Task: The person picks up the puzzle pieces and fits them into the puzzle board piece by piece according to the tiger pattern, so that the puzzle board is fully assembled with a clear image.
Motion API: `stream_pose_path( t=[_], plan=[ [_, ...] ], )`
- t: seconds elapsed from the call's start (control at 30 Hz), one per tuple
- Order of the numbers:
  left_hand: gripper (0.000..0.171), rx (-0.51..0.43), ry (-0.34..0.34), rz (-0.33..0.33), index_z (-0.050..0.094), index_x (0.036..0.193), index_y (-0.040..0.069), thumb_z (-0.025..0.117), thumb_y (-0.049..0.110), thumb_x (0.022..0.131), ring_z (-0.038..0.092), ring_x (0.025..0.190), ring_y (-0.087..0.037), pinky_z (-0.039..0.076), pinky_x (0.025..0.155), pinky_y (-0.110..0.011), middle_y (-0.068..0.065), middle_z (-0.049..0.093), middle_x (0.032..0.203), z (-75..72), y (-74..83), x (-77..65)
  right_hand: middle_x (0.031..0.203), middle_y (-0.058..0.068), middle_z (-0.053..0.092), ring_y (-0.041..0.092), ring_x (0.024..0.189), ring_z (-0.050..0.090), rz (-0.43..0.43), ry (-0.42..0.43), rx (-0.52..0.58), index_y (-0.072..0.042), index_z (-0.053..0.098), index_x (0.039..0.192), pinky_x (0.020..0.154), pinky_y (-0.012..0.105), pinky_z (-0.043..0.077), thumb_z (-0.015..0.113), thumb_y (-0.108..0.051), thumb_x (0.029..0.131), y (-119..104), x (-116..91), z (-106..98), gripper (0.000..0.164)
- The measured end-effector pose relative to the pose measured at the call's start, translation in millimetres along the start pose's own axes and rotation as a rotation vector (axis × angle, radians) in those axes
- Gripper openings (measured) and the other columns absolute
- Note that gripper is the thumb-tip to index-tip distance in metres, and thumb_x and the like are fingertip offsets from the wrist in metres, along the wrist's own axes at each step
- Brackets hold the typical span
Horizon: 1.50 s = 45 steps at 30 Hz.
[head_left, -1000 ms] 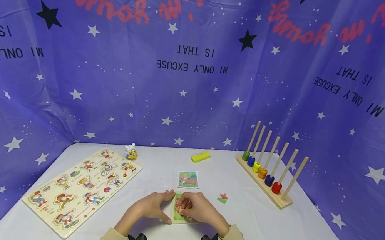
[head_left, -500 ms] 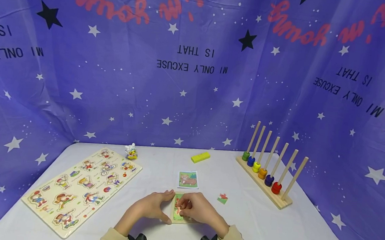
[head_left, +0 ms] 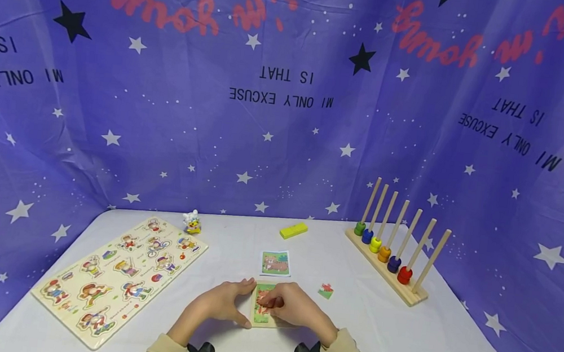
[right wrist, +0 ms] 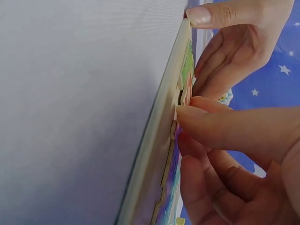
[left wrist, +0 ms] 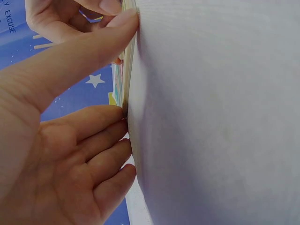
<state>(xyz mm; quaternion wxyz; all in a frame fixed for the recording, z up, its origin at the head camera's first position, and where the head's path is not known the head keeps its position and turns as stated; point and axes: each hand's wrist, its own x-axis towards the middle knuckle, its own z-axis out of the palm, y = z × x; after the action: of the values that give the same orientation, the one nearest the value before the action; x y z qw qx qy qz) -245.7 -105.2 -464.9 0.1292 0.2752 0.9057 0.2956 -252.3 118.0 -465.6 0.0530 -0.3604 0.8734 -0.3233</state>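
Note:
A small wooden jigsaw tray (head_left: 252, 304) with a green and orange animal picture lies flat at the table's front middle. My left hand (head_left: 225, 301) holds its left side, thumb at the near corner and index finger at the far one. Over the picture, my right hand (head_left: 294, 306) pinches a jigsaw piece between thumb and curled fingers, low in the tray; the fingers hide most of that piece. In the right wrist view, fitted pieces (right wrist: 187, 65) show along the tray wall (right wrist: 152, 126). A loose red and green jigsaw piece (head_left: 326, 291) lies to the right.
Beyond the tray lies a bear picture card (head_left: 276, 263), with a yellow block (head_left: 294, 231) farther back. A large wooden picture puzzle (head_left: 119, 279) and a small white figurine (head_left: 192, 222) are left. A peg stand (head_left: 388, 265) with coloured rings stands right.
The right hand's fingertips have shifted slightly over the picture, showing a little more of the orange part. My left hand and the loose piece stay in place.

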Motion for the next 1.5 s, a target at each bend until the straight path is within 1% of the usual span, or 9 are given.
stream_pose_path(
  t=[0.23,0.4,0.67,0.8,0.97,1.1,1.3,1.5],
  plan=[
    [0.089,-0.001,0.002,-0.001,0.046,0.14,-0.003,0.087,0.03,0.068,0.034,0.136,-0.04,0.027,0.112,-0.053,-0.018,0.039,0.149,-0.5,1.2,-0.3,0.084,-0.004,0.068,-0.003,0.064,0.052,0.001,0.005,-0.002,-0.005,0.077,0.099,0.058,0.014,0.048,0.076,0.005,0.078,0.1,-0.9,0.0,0.024],
    [0.09,0.002,0.003,-0.003,0.046,0.14,-0.003,0.087,0.031,0.067,0.034,0.136,-0.04,0.027,0.112,-0.053,-0.017,0.038,0.149,0.1,0.7,-0.3,0.083,-0.004,0.067,-0.004,0.067,0.052,-0.002,0.013,-0.008,-0.005,0.077,0.099,0.059,0.014,0.048,0.077,0.001,0.078,0.4,-0.2,1.3,0.021],
    [0.09,0.002,0.005,-0.005,0.046,0.14,-0.003,0.087,0.031,0.067,0.034,0.136,-0.04,0.027,0.112,-0.054,-0.017,0.039,0.149,-0.6,0.9,-0.4,0.079,-0.004,0.066,-0.003,0.065,0.051,-0.034,0.024,-0.02,-0.006,0.077,0.101,0.057,0.014,0.047,0.078,-0.001,0.077,1.7,0.1,3.6,0.025],
    [0.09,0.003,0.006,-0.004,0.046,0.14,-0.003,0.087,0.031,0.067,0.035,0.136,-0.039,0.027,0.112,-0.053,-0.017,0.039,0.149,-0.5,1.5,-1.0,0.08,-0.005,0.067,-0.003,0.064,0.053,-0.02,0.018,-0.019,-0.006,0.076,0.101,0.057,0.014,0.048,0.078,-0.002,0.078,2.5,0.6,3.3,0.024],
    [0.09,0.0,0.008,0.0,0.046,0.14,-0.004,0.087,0.03,0.067,0.035,0.136,-0.04,0.027,0.112,-0.054,-0.018,0.038,0.149,-0.5,1.5,-1.0,0.08,-0.007,0.068,-0.001,0.063,0.055,0.001,0.014,0.008,-0.007,0.075,0.096,0.057,0.015,0.049,0.078,-0.003,0.078,2.9,1.1,2.8,0.018],
    [0.09,-0.004,0.011,-0.004,0.046,0.139,-0.004,0.087,0.03,0.067,0.035,0.136,-0.04,0.027,0.112,-0.053,-0.018,0.039,0.149,-0.4,1.2,-1.2,0.082,-0.005,0.069,-0.001,0.065,0.055,0.004,0.019,0.014,-0.007,0.075,0.093,0.059,0.015,0.049,0.079,-0.003,0.077,2.7,1.4,2.7,0.017],
    [0.09,-0.006,0.013,-0.006,0.046,0.139,-0.003,0.087,0.03,0.067,0.035,0.136,-0.039,0.028,0.112,-0.053,-0.018,0.039,0.148,-1.0,1.5,-1.8,0.08,-0.007,0.066,-0.002,0.065,0.053,0.002,0.034,0.011,-0.008,0.077,0.091,0.059,0.015,0.048,0.08,-0.003,0.076,3.6,0.8,2.3,0.015],
    [0.089,-0.008,0.008,-0.011,0.046,0.139,-0.003,0.087,0.029,0.067,0.036,0.136,-0.04,0.028,0.111,-0.054,-0.017,0.04,0.148,-0.7,1.5,-0.5,0.082,-0.006,0.066,-0.001,0.071,0.055,-0.023,0.005,-0.007,-0.009,0.077,0.093,0.063,0.015,0.049,0.077,0.002,0.078,6.7,1.8,-0.9,0.018]
  ],
)
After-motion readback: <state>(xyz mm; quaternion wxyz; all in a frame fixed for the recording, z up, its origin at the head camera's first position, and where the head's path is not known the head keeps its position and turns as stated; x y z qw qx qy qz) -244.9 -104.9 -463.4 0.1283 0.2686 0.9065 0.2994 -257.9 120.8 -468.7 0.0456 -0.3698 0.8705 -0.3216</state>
